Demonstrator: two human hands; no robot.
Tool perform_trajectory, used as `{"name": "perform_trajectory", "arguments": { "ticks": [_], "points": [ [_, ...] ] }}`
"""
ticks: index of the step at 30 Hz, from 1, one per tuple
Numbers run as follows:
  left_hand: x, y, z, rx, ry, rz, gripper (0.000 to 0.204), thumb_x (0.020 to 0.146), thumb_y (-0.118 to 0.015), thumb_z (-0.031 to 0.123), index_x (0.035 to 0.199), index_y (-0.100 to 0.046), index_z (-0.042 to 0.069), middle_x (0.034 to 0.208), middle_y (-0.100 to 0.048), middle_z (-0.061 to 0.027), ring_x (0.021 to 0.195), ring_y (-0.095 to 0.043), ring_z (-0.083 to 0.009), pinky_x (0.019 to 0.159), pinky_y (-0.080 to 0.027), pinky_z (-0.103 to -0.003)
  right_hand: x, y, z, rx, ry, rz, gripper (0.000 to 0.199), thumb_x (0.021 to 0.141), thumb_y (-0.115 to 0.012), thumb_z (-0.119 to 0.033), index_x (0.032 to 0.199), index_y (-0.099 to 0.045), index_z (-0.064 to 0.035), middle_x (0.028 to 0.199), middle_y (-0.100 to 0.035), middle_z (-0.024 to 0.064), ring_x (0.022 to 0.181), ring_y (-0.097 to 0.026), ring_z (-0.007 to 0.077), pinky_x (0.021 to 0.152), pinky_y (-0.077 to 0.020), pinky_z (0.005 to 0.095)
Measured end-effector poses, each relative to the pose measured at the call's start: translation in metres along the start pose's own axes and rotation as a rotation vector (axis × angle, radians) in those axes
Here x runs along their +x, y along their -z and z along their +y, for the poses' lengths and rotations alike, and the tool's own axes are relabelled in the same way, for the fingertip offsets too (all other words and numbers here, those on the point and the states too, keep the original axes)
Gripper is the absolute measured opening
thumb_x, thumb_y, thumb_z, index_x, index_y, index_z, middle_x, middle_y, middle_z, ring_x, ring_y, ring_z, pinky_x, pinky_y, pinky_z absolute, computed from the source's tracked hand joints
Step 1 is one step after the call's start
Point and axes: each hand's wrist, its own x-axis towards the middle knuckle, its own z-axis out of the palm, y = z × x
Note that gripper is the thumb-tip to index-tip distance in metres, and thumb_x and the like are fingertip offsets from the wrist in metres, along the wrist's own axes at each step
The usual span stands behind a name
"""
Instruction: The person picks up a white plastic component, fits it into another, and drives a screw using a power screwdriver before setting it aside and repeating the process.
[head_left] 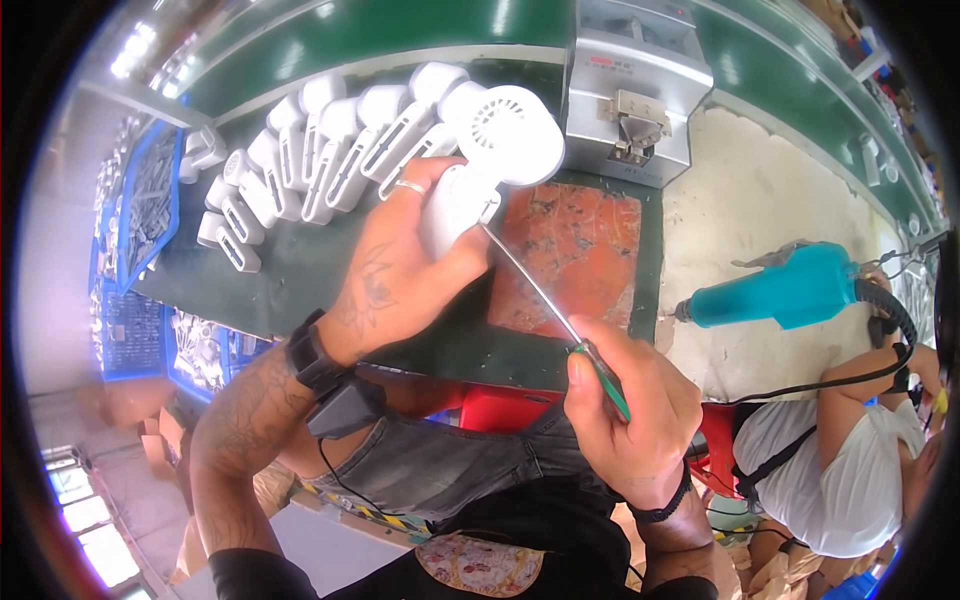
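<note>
My left hand [405, 265] grips the handle of a white handheld fan [495, 140], held above the green bench with its round vented head pointing up and right. My right hand [625, 405] is closed on a thin screwdriver [535, 285] with a green handle. Its metal shaft slants up and left, and the tip touches the lower end of the fan's handle beside my left thumb. A ring is on one left finger and a black band with a small box sits on my left wrist.
Several more white fan bodies [320, 150] lie in rows on the green bench [290, 270]. An orange mat [580, 250] lies under the screwdriver. A grey machine [630, 90] stands behind. A teal power screwdriver [790, 290] hangs at right above another seated person [840, 470]. Blue parts bins [140, 210] sit left.
</note>
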Motion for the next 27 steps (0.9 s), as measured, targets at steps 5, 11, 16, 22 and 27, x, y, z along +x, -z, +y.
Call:
{"name": "perform_trajectory", "arguments": {
  "ticks": [5, 11, 16, 22, 27],
  "points": [
    [0.0, 0.0, 0.004, 0.062, -0.009, 0.009, 0.051, 0.087, -0.071, 0.021, 0.132, -0.053, 0.002, 0.11, -0.068, -0.0212, 0.103, -0.068, -0.0339, 0.093, -0.052, -0.04, -0.001, 0.003, -0.002, -0.029, -0.016, -0.027, 0.027, 0.089, -0.073, -0.002, 0.116, -0.069, 0.0008, 0.085, -0.071, 0.0141, 0.066, -0.067, 0.0269, 0.061, -0.052, 0.0336],
    [0.0, -0.001, 0.004, 0.057, -0.019, 0.017, 0.052, 0.087, -0.072, 0.019, 0.132, -0.053, 0.002, 0.109, -0.068, -0.0217, 0.102, -0.068, -0.0339, 0.092, -0.052, -0.04, -0.001, 0.003, -0.003, -0.058, -0.003, -0.043, 0.028, 0.089, -0.074, -0.002, 0.116, -0.069, 0.0015, 0.086, -0.071, 0.0143, 0.065, -0.067, 0.0268, 0.06, -0.052, 0.0337],
    [-0.001, -0.003, 0.01, 0.073, 0.003, 0.038, 0.053, 0.086, -0.072, 0.019, 0.132, -0.054, 0.002, 0.106, -0.069, -0.0226, 0.1, -0.069, -0.0365, 0.091, -0.053, -0.04, -0.001, 0.0, -0.007, -0.125, 0.056, -0.043, 0.036, 0.088, -0.077, -0.003, 0.121, -0.066, 0.0032, 0.071, -0.062, 0.0088, 0.055, -0.06, 0.0221, 0.051, -0.048, 0.0348],
    [-0.007, -0.002, 0.014, 0.15, -0.025, 0.007, 0.055, 0.087, -0.071, 0.014, 0.137, -0.053, 0.003, 0.109, -0.068, -0.0123, 0.097, -0.064, -0.019, 0.087, -0.052, -0.034, -0.002, -0.005, -0.005, 0.019, -0.075, -0.043, 0.028, 0.092, -0.073, -0.004, 0.118, -0.068, 0.0013, 0.089, -0.073, 0.0164, 0.07, -0.071, 0.029, 0.064, -0.0554, 0.0332],
    [-0.007, -0.003, 0.011, 0.06, 0.025, -0.026, 0.055, 0.084, -0.073, 0.016, 0.133, -0.055, 0.002, 0.11, -0.068, -0.0176, 0.1, -0.066, -0.0282, 0.09, -0.052, -0.037, 0.0, 0.001, -0.007, 0.035, -0.056, -0.024, 0.027, 0.093, -0.073, -0.004, 0.119, -0.068, 0.0005, 0.089, -0.073, 0.0156, 0.068, -0.071, 0.0274, 0.063, -0.0546, 0.0327]
  ]
}}
